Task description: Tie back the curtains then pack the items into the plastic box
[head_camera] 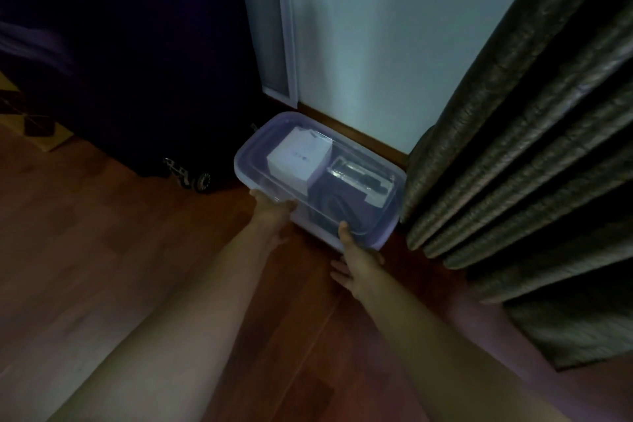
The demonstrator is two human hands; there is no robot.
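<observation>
A clear plastic box (250, 151) with its lid on sits on the wooden floor against the wall. Through the lid I see a white carton (298, 158), a dark folded item (339, 205) and a clear pack holding something black (363, 178). My left hand (272, 211) grips the box's near left edge. My right hand (358, 253) holds the near right edge, thumb on the lid. A grey pleated curtain (520, 134) hangs at the right, its hem beside the box.
A dark piece of furniture (137, 62) on small wheels (202, 181) stands left of the box. A pale wall and door frame (359, 44) rise behind it. Wooden floor (120, 250) spreads to the left and front. The room is dim.
</observation>
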